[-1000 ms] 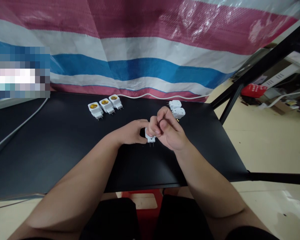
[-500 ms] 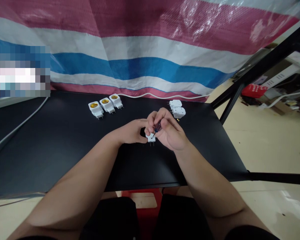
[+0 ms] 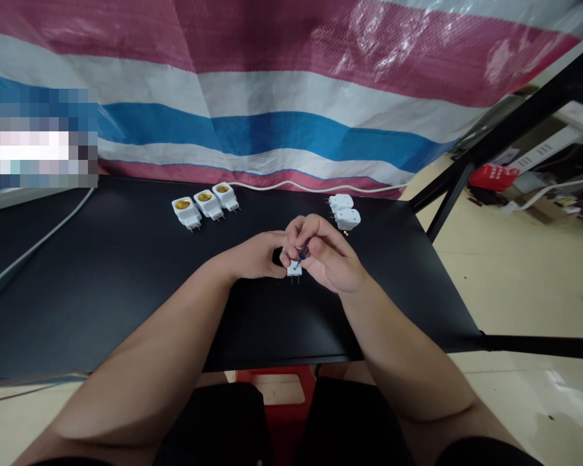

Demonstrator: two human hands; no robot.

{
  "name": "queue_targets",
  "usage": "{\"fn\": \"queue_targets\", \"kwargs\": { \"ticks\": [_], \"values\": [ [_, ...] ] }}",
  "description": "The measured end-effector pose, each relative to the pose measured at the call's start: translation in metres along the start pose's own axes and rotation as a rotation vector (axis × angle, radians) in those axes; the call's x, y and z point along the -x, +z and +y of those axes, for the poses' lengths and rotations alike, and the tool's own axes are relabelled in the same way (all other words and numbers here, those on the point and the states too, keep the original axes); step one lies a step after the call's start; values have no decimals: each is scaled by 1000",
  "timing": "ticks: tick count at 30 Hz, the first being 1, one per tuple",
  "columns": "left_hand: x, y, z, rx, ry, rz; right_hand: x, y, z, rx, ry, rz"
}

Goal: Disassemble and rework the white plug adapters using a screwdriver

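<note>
A white plug-in lamp socket (image 3: pixel 294 269) lies on the black table in front of me, its two prongs toward me and most of its body hidden by my fingers. My left hand (image 3: pixel 260 254) grips it from the left side. A small dark screwdriver (image 3: pixel 304 251) is pinched in my right hand (image 3: pixel 328 254), its tip down at a hole in the socket's end. Beyond my right hand lie two white socket bodies (image 3: pixel 348 219), flat sides up, with tiny brass pieces (image 3: pixel 346 233) beside them.
Three white lamp sockets (image 3: pixel 208 206) with gold-coloured threads stand in a row at the back left. A white cable (image 3: pixel 291 184) runs along the table's rear edge before a striped sheet (image 3: pixel 282 129). Black frame bars (image 3: pixel 447 200) rise at the right; a red stool (image 3: pixel 286 401) is below.
The fingers of my right hand have shifted slightly around the screwdriver, with the knuckles a little lower. My left hand and the socket have stayed in place.
</note>
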State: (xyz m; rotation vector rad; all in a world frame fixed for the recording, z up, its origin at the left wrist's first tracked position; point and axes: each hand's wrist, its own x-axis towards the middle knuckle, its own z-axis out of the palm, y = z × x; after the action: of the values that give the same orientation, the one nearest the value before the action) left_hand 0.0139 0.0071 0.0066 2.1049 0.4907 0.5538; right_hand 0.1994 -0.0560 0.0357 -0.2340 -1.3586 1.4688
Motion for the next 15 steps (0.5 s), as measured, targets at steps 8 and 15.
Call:
{"fn": "queue_targets", "kwargs": {
  "ticks": [8,15],
  "values": [
    [1,-2,1,-44,-41,-39,0,2,-3,-66,82,35],
    [1,0,-2,-31,-7,-2,-3,3,-5,-31,69,112]
  ]
}}
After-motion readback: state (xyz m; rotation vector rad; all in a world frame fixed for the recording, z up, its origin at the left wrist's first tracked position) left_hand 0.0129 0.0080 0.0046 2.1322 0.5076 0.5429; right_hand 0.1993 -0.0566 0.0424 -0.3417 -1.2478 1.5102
